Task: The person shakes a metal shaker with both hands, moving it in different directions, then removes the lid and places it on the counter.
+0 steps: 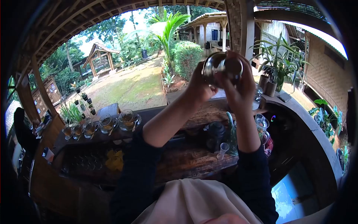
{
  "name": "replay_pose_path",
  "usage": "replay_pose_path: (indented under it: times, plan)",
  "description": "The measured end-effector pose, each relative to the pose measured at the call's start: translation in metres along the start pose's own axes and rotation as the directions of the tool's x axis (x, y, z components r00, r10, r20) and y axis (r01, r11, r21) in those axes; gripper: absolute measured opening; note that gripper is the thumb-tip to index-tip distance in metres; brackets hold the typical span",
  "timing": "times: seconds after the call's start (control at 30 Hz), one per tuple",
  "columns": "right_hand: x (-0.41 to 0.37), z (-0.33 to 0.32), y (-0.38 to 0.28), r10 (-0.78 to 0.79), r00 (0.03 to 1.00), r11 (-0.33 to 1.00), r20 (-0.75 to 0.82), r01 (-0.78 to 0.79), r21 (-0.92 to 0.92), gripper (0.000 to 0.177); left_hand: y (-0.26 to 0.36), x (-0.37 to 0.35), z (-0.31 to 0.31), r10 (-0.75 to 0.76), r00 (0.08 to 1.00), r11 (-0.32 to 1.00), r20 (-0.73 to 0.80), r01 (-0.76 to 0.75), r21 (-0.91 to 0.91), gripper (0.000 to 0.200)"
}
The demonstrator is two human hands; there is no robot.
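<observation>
Both hands hold up a shiny, rounded metal container (213, 66) over the far side of the wooden counter. My left hand (200, 85) is closed on its left side. My right hand (242, 80) wraps round the right side, thumb across the front, by a dark round end of the metal. Both forearms reach forward over the counter. Below them stand a small clear cup (223, 148) and a dark lidded device (216, 131). A glass jug (262, 122) is just right of my right forearm.
Several glass cups of brown drink, one a large cup (127, 118), line the counter's left side on saucers with spoons. Yellow pieces (115, 160) lie in a dark recess nearer me. A potted plant (274, 61) stands at right on the curved ledge (322, 138).
</observation>
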State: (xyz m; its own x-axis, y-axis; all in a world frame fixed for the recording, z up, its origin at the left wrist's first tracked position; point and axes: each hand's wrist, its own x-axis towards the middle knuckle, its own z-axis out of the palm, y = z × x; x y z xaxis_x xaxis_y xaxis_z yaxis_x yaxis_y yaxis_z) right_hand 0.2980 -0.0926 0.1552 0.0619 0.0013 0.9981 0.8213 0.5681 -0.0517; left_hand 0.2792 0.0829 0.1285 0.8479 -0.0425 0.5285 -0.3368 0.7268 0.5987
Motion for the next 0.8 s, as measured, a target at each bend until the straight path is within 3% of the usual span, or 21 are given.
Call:
replay_pose_path:
  times: [0.07, 0.1, 0.13, 0.17, 0.2, 0.27, 0.3, 0.33, 0.37, 0.4, 0.43, 0.47, 0.5, 0.53, 0.57, 0.6, 0.63, 0.67, 0.73, 0.77, 0.8]
  plan:
    - [-0.003, -0.022, -0.041, -0.334, 0.918, 0.919, 0.212, 0.368, -0.141, 0.05, -0.027, -0.028, 0.068, 0.187, 0.967, 0.926, -0.172, -0.115, 0.36, 0.057]
    - [-0.009, -0.033, -0.055, -0.492, 0.793, 0.801, 0.359, 0.574, -0.172, 0.053, -0.03, -0.038, 0.071, 0.117, 0.992, 0.945, -0.038, -0.099, 0.311, 0.057]
    - [-0.01, -0.034, -0.05, -0.488, 0.793, 0.803, 0.365, 0.572, -0.168, 0.053, -0.033, -0.045, 0.074, 0.055, 0.993, 0.961, 0.103, -0.08, 0.263, 0.058]
    - [-0.012, -0.035, -0.044, -0.551, 0.761, 0.776, 0.343, 0.618, -0.126, 0.054, -0.042, -0.047, 0.082, 0.318, 0.84, 0.823, 0.44, -0.475, 0.312, 0.059]
    - [-0.017, -0.036, -0.038, -0.608, 0.728, 0.746, 0.316, 0.66, -0.086, 0.055, -0.039, -0.047, 0.079, 0.327, 0.84, 0.823, 0.433, -0.478, 0.307, 0.059]
    - [-0.026, -0.032, -0.026, -0.717, 0.651, 0.67, 0.248, 0.742, -0.013, 0.058, -0.022, -0.036, 0.067, 0.324, 0.922, 0.816, 0.211, -0.385, 0.431, 0.056]
    - [-0.02, -0.018, -0.006, -0.632, 0.763, 0.767, 0.136, 0.641, -0.027, 0.056, -0.013, -0.029, 0.048, 0.129, 0.983, 0.977, -0.127, -0.105, 0.183, 0.046]
    - [-0.011, -0.002, 0.016, -0.527, 0.85, 0.849, 0.022, 0.527, -0.025, 0.054, 0.002, -0.014, 0.033, -0.037, 0.994, 0.992, -0.1, 0.049, 0.12, 0.036]
    - [-0.011, 0.004, 0.023, -0.149, 0.988, 0.989, 0.047, 0.148, 0.025, 0.052, -0.002, -0.01, 0.008, 0.024, 0.945, 0.98, -0.328, 0.042, 0.192, 0.038]
    - [-0.009, 0.009, 0.028, 0.243, 0.966, 0.967, 0.087, -0.249, 0.059, 0.051, -0.003, -0.007, -0.008, 0.101, 0.844, 0.962, -0.526, 0.052, 0.269, 0.039]
    - [-0.01, 0.01, 0.021, 0.24, 0.966, 0.967, 0.092, -0.247, 0.066, 0.051, -0.009, -0.017, 0.019, 0.201, 0.927, 0.918, -0.317, -0.065, 0.392, 0.034]
    - [-0.016, 0.008, 0.005, 0.034, 0.994, 0.999, 0.101, -0.032, -0.024, 0.048, -0.011, -0.029, 0.028, 0.211, 0.924, 0.916, -0.318, -0.073, 0.395, 0.034]
    - [-0.021, 0.006, -0.01, -0.179, 0.976, 0.975, 0.127, 0.192, -0.107, 0.044, -0.008, -0.043, 0.033, 0.016, 0.997, 0.998, -0.07, -0.012, 0.057, 0.037]
    - [-0.027, 0.003, -0.025, -0.412, 0.892, 0.909, 0.187, 0.416, 0.018, 0.042, -0.01, -0.056, 0.038, -0.09, 0.968, 0.955, 0.234, 0.151, -0.257, 0.04]
    - [-0.034, -0.004, -0.045, -0.557, 0.793, 0.818, 0.247, 0.575, -0.002, 0.041, -0.021, -0.069, 0.048, 0.094, 0.983, 0.995, 0.157, -0.096, 0.006, 0.047]
    - [-0.05, 0.014, -0.04, -0.817, 0.576, 0.576, 0.017, 0.817, 0.026, 0.033, -0.03, -0.08, 0.06, 0.285, 0.95, 0.907, 0.13, -0.311, 0.284, 0.055]
    - [-0.058, 0.033, -0.037, -0.943, 0.255, 0.268, -0.212, 0.963, -0.033, 0.028, -0.033, -0.086, 0.073, 0.313, 0.826, 0.834, 0.468, -0.475, 0.281, 0.072]
    - [-0.056, 0.033, -0.035, -0.942, 0.254, 0.267, -0.221, 0.963, -0.032, 0.028, -0.028, -0.086, 0.07, 0.313, 0.827, 0.83, 0.466, -0.477, 0.289, 0.072]
    - [-0.04, 0.027, -0.035, -0.824, 0.564, 0.566, 0.052, 0.817, 0.114, 0.04, -0.015, -0.084, 0.052, 0.337, 0.874, 0.788, 0.351, -0.466, 0.403, 0.07]
    - [-0.032, 0.023, -0.031, -0.709, 0.673, 0.704, 0.209, 0.693, 0.156, 0.049, 0.003, -0.082, 0.029, 0.254, 0.966, 0.888, 0.057, -0.256, 0.382, 0.065]
    - [-0.021, 0.029, 0.001, -0.572, 0.744, 0.812, 0.344, 0.573, 0.11, 0.039, 0.023, -0.083, 0.018, -0.048, 0.997, 0.993, 0.059, 0.054, -0.108, 0.051]
